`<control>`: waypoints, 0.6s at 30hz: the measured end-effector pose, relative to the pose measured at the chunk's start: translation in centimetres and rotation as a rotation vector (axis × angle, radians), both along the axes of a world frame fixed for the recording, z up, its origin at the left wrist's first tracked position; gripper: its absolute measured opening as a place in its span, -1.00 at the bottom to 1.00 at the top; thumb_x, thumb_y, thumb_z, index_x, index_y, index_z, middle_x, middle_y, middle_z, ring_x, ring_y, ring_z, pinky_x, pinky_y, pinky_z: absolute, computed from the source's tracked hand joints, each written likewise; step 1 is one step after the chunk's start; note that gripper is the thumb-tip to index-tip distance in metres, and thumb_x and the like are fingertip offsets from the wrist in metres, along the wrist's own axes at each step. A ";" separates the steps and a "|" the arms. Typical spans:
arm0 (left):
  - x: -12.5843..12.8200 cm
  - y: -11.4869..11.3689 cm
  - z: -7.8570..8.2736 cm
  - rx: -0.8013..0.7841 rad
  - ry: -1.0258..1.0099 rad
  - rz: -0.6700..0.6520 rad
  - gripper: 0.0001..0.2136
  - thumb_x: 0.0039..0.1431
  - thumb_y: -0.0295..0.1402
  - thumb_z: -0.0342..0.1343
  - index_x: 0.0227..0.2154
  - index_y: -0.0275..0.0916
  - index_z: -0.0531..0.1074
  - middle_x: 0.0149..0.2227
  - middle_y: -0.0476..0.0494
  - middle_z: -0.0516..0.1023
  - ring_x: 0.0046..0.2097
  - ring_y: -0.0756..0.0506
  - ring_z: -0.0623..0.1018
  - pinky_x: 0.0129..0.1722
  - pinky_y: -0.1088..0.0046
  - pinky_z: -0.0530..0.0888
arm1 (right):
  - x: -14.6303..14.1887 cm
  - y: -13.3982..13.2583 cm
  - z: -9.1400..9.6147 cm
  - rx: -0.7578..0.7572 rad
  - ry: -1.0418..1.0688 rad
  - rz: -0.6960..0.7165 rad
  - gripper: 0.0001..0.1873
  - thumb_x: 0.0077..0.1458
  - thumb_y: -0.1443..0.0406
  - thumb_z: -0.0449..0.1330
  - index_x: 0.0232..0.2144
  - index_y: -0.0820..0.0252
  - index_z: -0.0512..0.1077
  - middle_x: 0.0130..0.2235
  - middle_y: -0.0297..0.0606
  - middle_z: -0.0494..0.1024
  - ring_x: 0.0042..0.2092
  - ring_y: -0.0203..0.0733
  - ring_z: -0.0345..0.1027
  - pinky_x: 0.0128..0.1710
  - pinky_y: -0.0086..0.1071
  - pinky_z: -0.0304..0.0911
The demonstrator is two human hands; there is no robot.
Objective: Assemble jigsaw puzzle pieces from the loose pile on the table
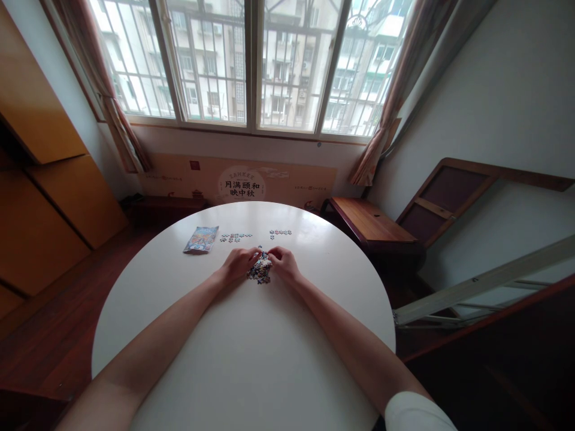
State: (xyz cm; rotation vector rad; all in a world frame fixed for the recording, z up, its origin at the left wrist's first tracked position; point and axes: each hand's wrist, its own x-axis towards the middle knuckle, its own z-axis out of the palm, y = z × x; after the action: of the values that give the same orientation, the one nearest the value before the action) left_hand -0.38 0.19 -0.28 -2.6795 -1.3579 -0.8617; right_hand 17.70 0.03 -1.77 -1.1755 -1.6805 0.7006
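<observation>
A small heap of colourful puzzle pieces (260, 271) lies near the middle of a round white table (251, 353). My left hand (240, 262) rests at the heap's left edge, fingers curled and pinched over the pieces. At the right edge my right hand (283, 262) is curled the same way, fingertips at the top of the heap. Both hands nearly meet above it. What each pinch holds is too small to make out.
Two short rows of joined puzzle pieces (234, 237) (280, 233) lie beyond the heap. A printed packet (201, 239) sits to the left of them. A wooden bench (371, 222) stands right of the table, wooden cabinets (49, 197) left, a window (256, 60) ahead.
</observation>
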 end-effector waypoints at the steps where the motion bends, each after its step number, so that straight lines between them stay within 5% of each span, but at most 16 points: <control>1: 0.0 0.0 0.0 -0.001 0.003 0.002 -0.71 0.23 -0.20 -0.12 -0.24 -0.20 0.47 -0.59 -0.02 0.46 -0.54 0.03 0.42 -0.49 0.57 0.20 | 0.0 0.0 0.0 0.001 0.001 -0.001 -0.80 -0.06 0.28 0.07 -0.42 0.26 0.45 -0.47 -0.29 0.49 -0.45 -0.29 0.32 -0.41 -0.43 0.23; 18: 0.0 0.2 -0.2 -0.008 0.004 0.004 -0.71 0.22 -0.20 -0.12 -0.23 -0.18 0.47 -0.59 -0.01 0.44 -0.53 0.03 0.41 -0.48 0.57 0.19 | 0.0 0.2 -0.4 0.001 0.011 0.003 -0.79 -0.06 0.26 0.07 -0.42 0.25 0.45 -0.47 -0.29 0.49 -0.44 -0.28 0.33 -0.41 -0.43 0.23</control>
State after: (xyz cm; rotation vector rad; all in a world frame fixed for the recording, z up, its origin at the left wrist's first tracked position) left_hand -0.40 0.34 -0.47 -2.6823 -1.3680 -0.8522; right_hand 17.74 0.27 -2.16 -1.1669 -1.6739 0.7069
